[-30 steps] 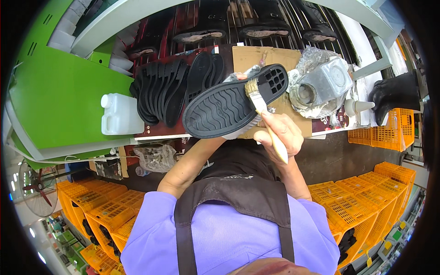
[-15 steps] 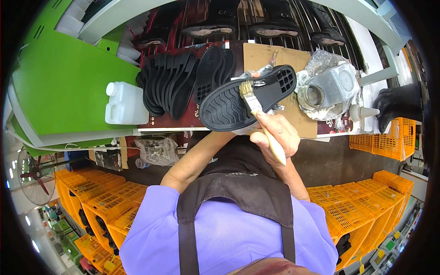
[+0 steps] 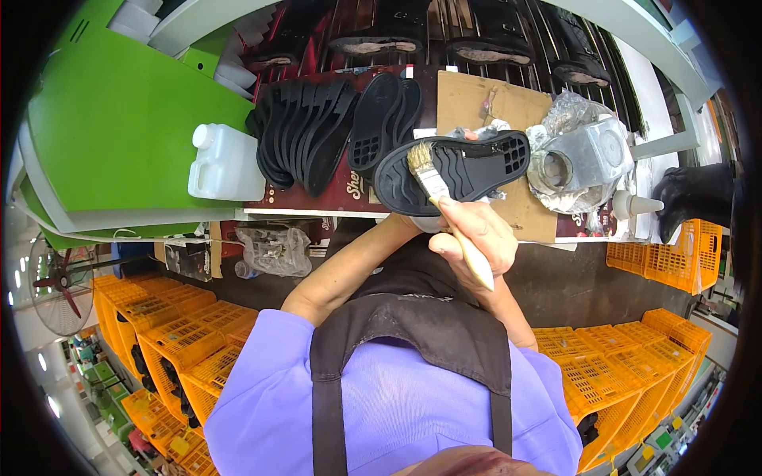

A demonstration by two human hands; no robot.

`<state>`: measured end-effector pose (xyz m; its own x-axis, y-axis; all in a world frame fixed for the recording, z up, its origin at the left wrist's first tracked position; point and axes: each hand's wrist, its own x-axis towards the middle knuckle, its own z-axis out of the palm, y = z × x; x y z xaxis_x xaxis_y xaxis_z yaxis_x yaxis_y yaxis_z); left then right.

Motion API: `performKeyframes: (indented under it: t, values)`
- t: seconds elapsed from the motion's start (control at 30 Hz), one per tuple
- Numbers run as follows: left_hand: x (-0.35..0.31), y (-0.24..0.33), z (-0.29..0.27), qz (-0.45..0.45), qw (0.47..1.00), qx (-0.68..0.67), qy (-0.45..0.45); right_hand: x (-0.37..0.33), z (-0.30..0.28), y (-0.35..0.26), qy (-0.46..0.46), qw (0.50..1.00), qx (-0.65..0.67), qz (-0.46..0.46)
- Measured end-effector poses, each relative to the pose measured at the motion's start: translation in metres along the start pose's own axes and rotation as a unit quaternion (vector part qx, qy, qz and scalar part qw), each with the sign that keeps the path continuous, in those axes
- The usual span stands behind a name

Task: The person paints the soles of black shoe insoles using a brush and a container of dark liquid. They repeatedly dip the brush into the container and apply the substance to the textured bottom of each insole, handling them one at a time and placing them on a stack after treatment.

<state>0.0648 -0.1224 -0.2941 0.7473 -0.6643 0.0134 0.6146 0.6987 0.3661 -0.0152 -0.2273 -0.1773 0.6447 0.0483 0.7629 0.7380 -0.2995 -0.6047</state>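
Note:
A black shoe sole (image 3: 484, 164) is held up over the front edge of the bench, its ridged, hollowed face turned up and its grid-patterned heel at the right. My left hand (image 3: 471, 135) grips it from below; mostly hidden, it shows only fingertips at the far rim and a whitish covering near the wrist. In my right hand (image 3: 482, 236) is a flat paintbrush (image 3: 432, 184) with a pale wooden handle. Its bristles touch the wavy ridges at the sole's left, wider end.
More black soles (image 3: 305, 131) stand in a row behind, left of a brown cardboard sheet (image 3: 508, 95). A white jug (image 3: 230, 166) is at the left. A plastic-wrapped clear container (image 3: 587, 155) and a white nozzle bottle (image 3: 635, 200) stand right. Black boots (image 3: 381, 32) lie on the rack; orange crates (image 3: 619, 357) flank me.
The brush has moved from the middle of the sole toward its wider left end. The sole has shifted slightly right and tilted, showing its face more flatly. The whole view has shifted a little.

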Motion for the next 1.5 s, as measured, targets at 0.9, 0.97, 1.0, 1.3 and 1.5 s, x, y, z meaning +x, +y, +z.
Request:
performKeyframes:
  t: [0.9, 0.97, 1.0, 1.3, 1.5]
  values:
    - [-0.042, 0.016, 0.062, -0.003, 0.707, 0.685, -0.176, 0.025, -0.037, 0.016, -0.157, 0.983, 0.081, 0.053]
    - [-0.047, 0.005, 0.046, 0.068, 0.74, 0.639, -0.198, 0.026, -0.043, 0.019, -0.176, 0.981, 0.065, 0.054]
    - [-0.048, 0.005, 0.045, 0.044, 0.749, 0.63, -0.202, 0.026, -0.045, 0.022, -0.182, 0.98, 0.063, 0.055]
    - [-0.052, 0.031, 0.069, -0.185, 0.751, 0.603, -0.195, 0.026, -0.054, 0.047, -0.129, 0.987, 0.061, 0.07]
    - [-0.073, 0.026, 0.056, -0.146, 0.939, 0.308, -0.051, 0.022, -0.058, 0.062, -0.099, 0.985, 0.061, 0.126]
